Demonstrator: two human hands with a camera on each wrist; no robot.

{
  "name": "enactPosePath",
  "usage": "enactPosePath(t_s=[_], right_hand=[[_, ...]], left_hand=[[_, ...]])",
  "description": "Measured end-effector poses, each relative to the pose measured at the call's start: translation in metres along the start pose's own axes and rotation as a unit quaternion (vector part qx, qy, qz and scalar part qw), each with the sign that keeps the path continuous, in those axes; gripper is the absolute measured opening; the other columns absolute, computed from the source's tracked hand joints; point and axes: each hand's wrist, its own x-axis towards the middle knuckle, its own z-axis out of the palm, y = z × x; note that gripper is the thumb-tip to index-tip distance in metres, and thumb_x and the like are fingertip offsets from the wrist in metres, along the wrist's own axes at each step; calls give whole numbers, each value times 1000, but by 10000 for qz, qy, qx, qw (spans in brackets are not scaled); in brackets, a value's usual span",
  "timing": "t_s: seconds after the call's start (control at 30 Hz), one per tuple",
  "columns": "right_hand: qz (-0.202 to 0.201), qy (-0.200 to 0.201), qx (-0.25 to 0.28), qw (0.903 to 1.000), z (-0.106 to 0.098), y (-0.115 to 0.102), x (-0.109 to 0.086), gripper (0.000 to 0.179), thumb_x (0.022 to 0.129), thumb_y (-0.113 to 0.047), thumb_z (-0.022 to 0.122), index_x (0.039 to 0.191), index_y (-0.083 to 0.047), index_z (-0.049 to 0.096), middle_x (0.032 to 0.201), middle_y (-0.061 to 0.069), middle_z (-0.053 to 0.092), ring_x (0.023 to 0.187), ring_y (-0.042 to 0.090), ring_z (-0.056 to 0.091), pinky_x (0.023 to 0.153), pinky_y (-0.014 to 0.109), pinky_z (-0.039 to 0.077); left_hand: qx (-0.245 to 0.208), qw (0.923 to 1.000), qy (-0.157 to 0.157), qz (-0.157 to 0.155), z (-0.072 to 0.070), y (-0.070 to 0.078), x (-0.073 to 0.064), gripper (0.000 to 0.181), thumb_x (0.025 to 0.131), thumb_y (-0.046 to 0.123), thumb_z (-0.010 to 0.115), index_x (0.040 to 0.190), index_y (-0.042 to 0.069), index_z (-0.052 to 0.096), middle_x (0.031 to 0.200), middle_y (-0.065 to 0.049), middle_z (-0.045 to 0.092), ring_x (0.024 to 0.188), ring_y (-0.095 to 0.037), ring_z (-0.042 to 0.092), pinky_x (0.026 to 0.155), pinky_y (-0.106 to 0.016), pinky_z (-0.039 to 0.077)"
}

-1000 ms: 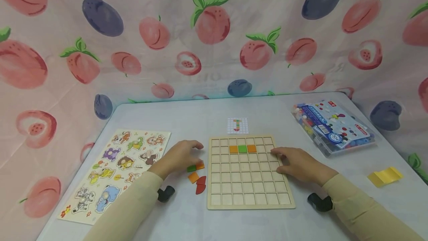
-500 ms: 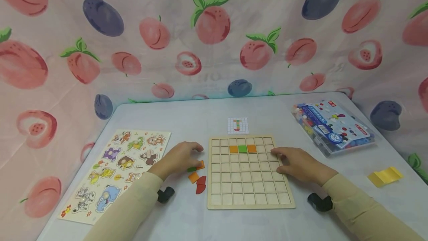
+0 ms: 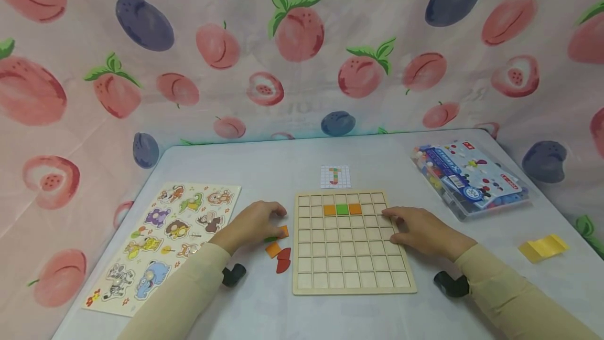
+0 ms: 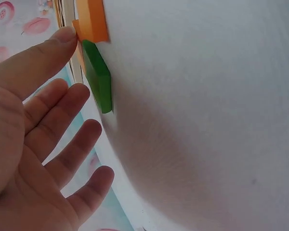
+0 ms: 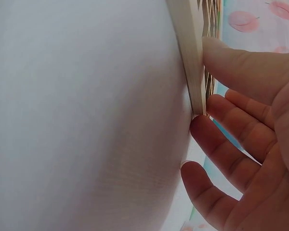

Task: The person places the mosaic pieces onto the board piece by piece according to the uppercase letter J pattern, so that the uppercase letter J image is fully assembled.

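My left hand (image 3: pixel 255 222) hovers over the loose tiles left of the wooden grid board (image 3: pixel 330 279). Its fingers are loosely bent; in the left wrist view the thumb tip appears at or very near an orange tile (image 4: pixel 92 21), with a green tile (image 4: pixel 98 79) beside it. The hand partly covers the green tile in the head view. Another orange tile (image 3: pixel 273 250) and two red curved tiles (image 3: pixel 283 264) lie nearer. My right hand (image 3: pixel 422 232) rests at the board's right edge, thumb and fingertips against it. An orange, green, orange row (image 3: pixel 342 209) sits in the grid.
A small pattern card (image 3: pixel 335 177) lies behind the board. To the left is an animal puzzle board (image 3: pixel 181 248). A clear plastic box (image 3: pixel 472 180) of colourful pieces stands back right, with a folded yellow paper (image 3: pixel 543 248) in front of it.
My left hand has dropped slightly over the green tile, hiding more of it. The orange tile beside it has turned or shifted a little. My right hand stays put.
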Motion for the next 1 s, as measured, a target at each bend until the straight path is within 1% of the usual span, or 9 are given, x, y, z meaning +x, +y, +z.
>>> enactPosePath(t_s=[0.2, 0.53, 0.83, 1.0], right_hand=[[-40, 19, -38, 10000, 0, 1, 0, 60, 90, -23, 76, 142, -2, 53, 133, 19, 59, 122, 38, 55, 104, 60, 38], [-82, 37, -45, 9999, 0, 1, 0, 60, 90, -23, 76, 141, -2, 53, 132, 18, 60, 120, 37, 56, 104, 60, 39], [-157, 64, -56, 9998, 0, 2, 0, 59, 90, -22, 75, 141, -1, 53, 133, 18, 59, 120, 37, 56, 104, 59, 39], [-199, 68, -40, 9998, -1, 2, 0, 59, 91, -22, 75, 141, -1, 53, 133, 18, 60, 120, 36, 56, 104, 59, 38]], left_hand=[[39, 10000, 0, 27, 1, 0, 1, 42, 78, 26, 88, 115, 13, 70, 112, 3, 68, 112, -24, 57, 103, -42, 44], [107, 9999, -5, 28, 0, 2, 1, 33, 80, 23, 86, 107, 14, 71, 101, 5, 66, 103, -22, 57, 99, -40, 46], [213, 9997, 0, 134, 0, 5, 2, 19, 82, 20, 84, 94, 16, 70, 87, 9, 64, 89, -18, 54, 90, -37, 47], [318, 9993, -7, 193, 1, 5, 3, 17, 83, 20, 84, 93, 17, 70, 85, 9, 64, 87, -17, 54, 88, -37, 47]])
